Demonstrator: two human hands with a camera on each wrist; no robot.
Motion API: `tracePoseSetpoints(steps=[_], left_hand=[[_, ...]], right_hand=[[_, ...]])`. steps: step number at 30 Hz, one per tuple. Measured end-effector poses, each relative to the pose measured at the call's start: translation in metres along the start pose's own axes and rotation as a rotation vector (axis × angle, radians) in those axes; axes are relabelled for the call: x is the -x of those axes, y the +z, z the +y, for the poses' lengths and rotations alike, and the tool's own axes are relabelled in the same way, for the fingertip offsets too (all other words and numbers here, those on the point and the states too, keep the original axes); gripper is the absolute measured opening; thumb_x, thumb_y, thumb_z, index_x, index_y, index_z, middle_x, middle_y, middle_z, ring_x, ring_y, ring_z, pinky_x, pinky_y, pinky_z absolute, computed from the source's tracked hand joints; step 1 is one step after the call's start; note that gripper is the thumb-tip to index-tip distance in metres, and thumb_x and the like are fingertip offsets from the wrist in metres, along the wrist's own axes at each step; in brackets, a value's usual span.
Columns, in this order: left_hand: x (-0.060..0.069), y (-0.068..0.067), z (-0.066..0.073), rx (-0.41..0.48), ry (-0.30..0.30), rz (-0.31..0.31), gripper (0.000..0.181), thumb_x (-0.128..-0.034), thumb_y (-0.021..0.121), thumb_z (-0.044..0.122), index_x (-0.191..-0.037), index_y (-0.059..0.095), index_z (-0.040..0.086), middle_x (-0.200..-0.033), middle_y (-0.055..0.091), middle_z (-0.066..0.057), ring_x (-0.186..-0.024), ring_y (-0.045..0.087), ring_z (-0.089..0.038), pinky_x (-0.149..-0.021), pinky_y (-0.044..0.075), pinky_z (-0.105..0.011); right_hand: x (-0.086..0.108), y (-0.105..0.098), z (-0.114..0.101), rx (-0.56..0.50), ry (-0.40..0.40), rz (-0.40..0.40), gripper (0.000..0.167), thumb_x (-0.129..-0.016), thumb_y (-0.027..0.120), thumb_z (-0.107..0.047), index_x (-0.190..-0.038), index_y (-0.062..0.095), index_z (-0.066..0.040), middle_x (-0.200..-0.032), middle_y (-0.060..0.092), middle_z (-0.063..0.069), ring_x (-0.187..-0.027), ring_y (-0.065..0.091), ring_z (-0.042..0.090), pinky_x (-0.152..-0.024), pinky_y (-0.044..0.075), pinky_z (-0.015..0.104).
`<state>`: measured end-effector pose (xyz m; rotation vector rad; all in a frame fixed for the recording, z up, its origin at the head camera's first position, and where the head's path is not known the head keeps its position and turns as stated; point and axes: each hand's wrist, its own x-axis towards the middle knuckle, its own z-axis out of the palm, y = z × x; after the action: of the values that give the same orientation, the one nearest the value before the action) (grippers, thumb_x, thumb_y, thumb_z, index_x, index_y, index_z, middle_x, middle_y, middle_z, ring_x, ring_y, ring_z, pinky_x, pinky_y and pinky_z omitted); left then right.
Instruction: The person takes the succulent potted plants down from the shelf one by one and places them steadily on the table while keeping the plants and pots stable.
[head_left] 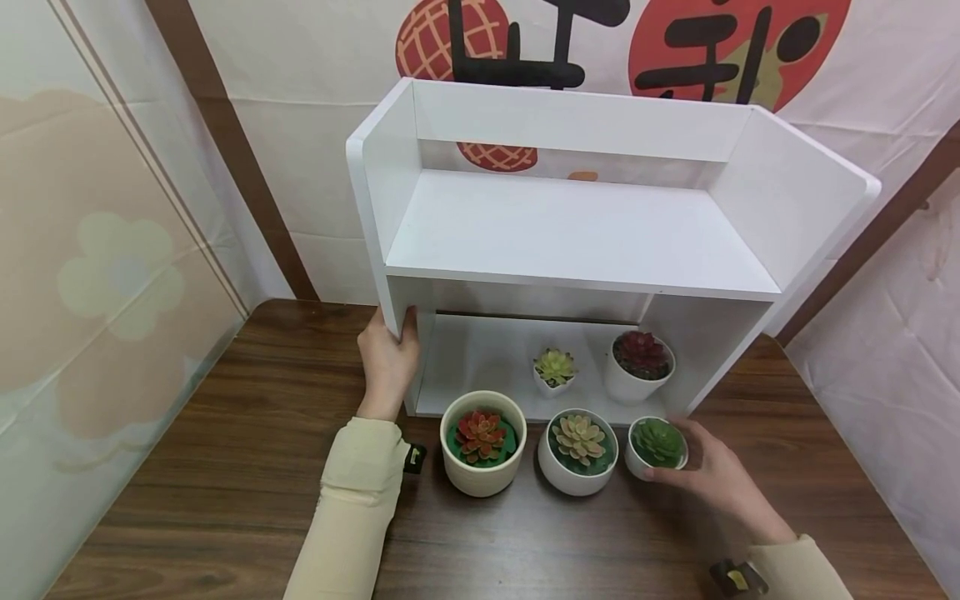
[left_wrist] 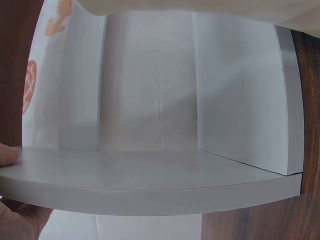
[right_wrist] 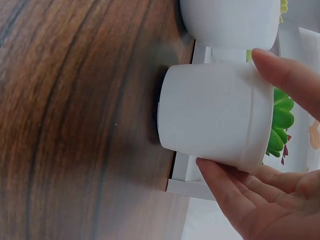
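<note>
My left hand [head_left: 388, 362] grips the left side panel of a white two-tier shelf [head_left: 555, 229]; in the left wrist view, fingertips show on both faces of that panel [left_wrist: 150, 172]. At the shelf's front right corner, my right hand [head_left: 716, 475] holds a small white pot with a green succulent [head_left: 657, 443]. The right wrist view shows thumb and fingers on opposite sides of this white pot [right_wrist: 210, 112], near its rim. Left of it stand a white pot with a pale succulent [head_left: 579, 450] and a larger cream pot with a red succulent [head_left: 483, 446].
On the lower tier are a small pot with a yellow-green succulent [head_left: 555, 371] and a white pot with a dark red succulent [head_left: 639, 367]. The shelf stands on a dark wooden table [head_left: 217, 483]. Behind it hangs a printed white cloth [head_left: 315, 142].
</note>
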<state>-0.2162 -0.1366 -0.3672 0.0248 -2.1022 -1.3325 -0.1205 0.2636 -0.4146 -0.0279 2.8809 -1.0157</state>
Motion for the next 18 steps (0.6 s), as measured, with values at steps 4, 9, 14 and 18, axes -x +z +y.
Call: tracePoseSetpoints(steps=[4, 9, 14, 18], left_hand=[[-0.0001, -0.0001, -0.0002, -0.005, 0.0, 0.0, 0.028, -0.0939, 0.058, 0.011, -0.112, 0.061, -0.01, -0.11, 0.066, -0.029, -0.102, 0.064, -0.042, -0.085, 0.05, -0.056], [-0.0001, 0.0001, -0.0006, -0.004, 0.003, -0.001, 0.027, -0.0943, 0.057, 0.011, -0.113, 0.061, -0.009, -0.11, 0.066, -0.029, -0.102, 0.064, -0.042, -0.084, 0.05, -0.056], [-0.0003, 0.0004, -0.0015, -0.006, 0.013, 0.0, 0.027, -0.0943, 0.057, 0.011, -0.112, 0.061, -0.009, -0.11, 0.066, -0.029, -0.102, 0.064, -0.042, -0.084, 0.05, -0.056], [-0.0001, 0.0005, -0.0017, -0.007, 0.014, 0.001, 0.027, -0.094, 0.058, 0.011, -0.112, 0.061, -0.009, -0.11, 0.066, -0.029, -0.102, 0.064, -0.041, -0.084, 0.05, -0.056]], right_hand=[[0.0006, 0.0011, 0.0016, -0.006, -0.012, 0.011, 0.09, -0.069, 0.085, -0.039, -0.136, 0.043, 0.004, -0.13, 0.054, 0.028, -0.12, 0.051, 0.044, -0.095, 0.041, 0.059], [0.0016, 0.0018, 0.0023, -0.019, -0.012, 0.011, 0.091, -0.07, 0.084, -0.039, -0.137, 0.042, 0.005, -0.131, 0.053, 0.029, -0.12, 0.051, 0.045, -0.094, 0.041, 0.059], [0.0027, 0.0032, 0.0031, -0.025, -0.019, 0.021, 0.09, -0.07, 0.084, -0.038, -0.138, 0.041, 0.003, -0.132, 0.052, 0.029, -0.121, 0.05, 0.045, -0.095, 0.04, 0.06], [0.0038, 0.0048, 0.0036, -0.051, -0.022, 0.017, 0.09, -0.071, 0.084, -0.036, -0.139, 0.039, 0.003, -0.133, 0.051, 0.029, -0.122, 0.049, 0.046, -0.096, 0.04, 0.059]])
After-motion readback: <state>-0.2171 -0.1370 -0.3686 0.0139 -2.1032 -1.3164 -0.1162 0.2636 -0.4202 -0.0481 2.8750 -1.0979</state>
